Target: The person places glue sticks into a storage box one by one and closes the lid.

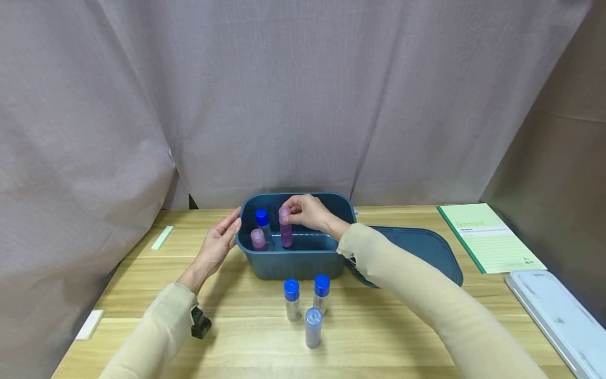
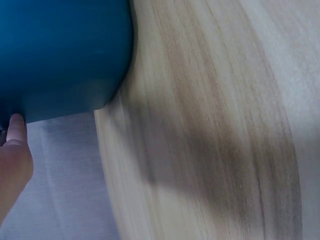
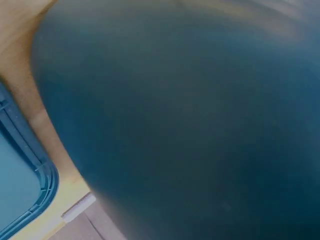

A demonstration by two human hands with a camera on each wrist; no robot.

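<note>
A dark blue plastic bin (image 1: 293,263) stands on the wooden table (image 1: 402,321). My right hand (image 1: 305,212) reaches over its rim and pinches the cap of a pink bottle (image 1: 285,227) standing upright inside. A second pink-capped bottle (image 1: 258,238) and a blue-capped bottle (image 1: 262,223) stand in the bin's left part. My left hand (image 1: 221,241) rests flat against the bin's left outer wall; a fingertip (image 2: 15,131) touches the bin (image 2: 60,55) in the left wrist view. The right wrist view shows only the blurred blue bin (image 3: 190,125).
Two blue-capped bottles (image 1: 291,299) (image 1: 321,292) and one with a pale cap (image 1: 313,327) stand in front of the bin. The bin's lid (image 1: 421,247) lies to its right, then a green notebook (image 1: 487,237) and a white tray (image 1: 558,316). A black clip (image 1: 200,322) lies near my left sleeve.
</note>
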